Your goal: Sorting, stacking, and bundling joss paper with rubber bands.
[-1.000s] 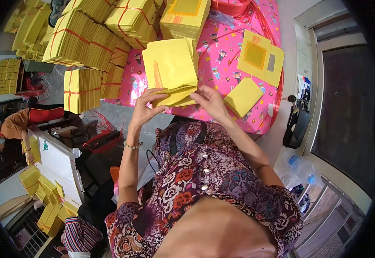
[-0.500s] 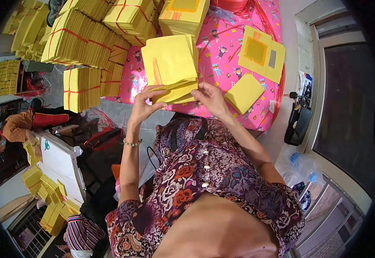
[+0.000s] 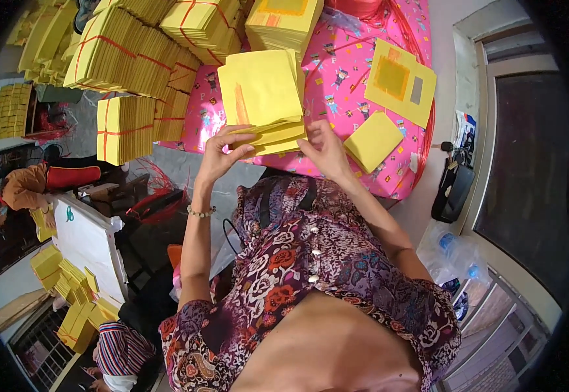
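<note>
A loose stack of yellow paper envelopes (image 3: 263,91) lies before me on the table, its near sheets fanned apart at the edge. My left hand (image 3: 223,151) is closed on the near left corner, fingers on top and thumb at the lower sheets. At the near right corner, my right hand (image 3: 325,149) has its thumb against the paper edge, with the fingers raised and apart from it. To its right lie a small yellow envelope (image 3: 374,142) and a larger yellow sheet (image 3: 400,83) with an orange patch and a grey rectangle.
Bundles of yellow envelopes (image 3: 118,55) tied with red string crowd the table's left side. Another yellow stack (image 3: 283,25) stands behind. Red string (image 3: 421,130) runs along the right edge of the pink tablecloth (image 3: 336,104). Other people work at a white table (image 3: 88,238) to the left.
My right hand has loosened from the near right corner, its fingers lifting away. The near sheets have closed up and lie flatter. My left hand stays at its corner.
</note>
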A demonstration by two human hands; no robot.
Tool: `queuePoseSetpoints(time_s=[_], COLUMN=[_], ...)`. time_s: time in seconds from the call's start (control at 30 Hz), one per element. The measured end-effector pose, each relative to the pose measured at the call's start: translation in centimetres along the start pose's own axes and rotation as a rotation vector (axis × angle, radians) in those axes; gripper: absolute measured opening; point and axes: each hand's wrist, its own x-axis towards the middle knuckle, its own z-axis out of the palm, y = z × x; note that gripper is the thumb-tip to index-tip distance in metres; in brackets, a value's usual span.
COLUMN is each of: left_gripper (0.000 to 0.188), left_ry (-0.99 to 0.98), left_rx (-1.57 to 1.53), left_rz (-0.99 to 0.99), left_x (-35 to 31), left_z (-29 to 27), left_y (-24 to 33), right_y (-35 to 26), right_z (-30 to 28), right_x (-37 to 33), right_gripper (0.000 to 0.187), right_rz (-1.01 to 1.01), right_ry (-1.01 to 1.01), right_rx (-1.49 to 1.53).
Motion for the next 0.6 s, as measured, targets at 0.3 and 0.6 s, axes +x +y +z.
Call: queuePoseSetpoints(time_s=[0.3,0.6], left_gripper=[0.019,0.017], left_ry=[0.013,0.108], left_rx=[0.034,0.2], left_rz=[0.038,0.258], left_x=[-0.1,-1.1], left_z=[0.2,0.3], left_y=[0.6,2.8], right_y=[-4.6,-4.6], right_z=[-0.7,-1.4], right_x=[2.3,3.7], right_gripper=[0.045,0.017], right_rz=[-0.738,-0.778], right_ry=[0.164,-0.058], right_rx=[-0.668,-0.676])
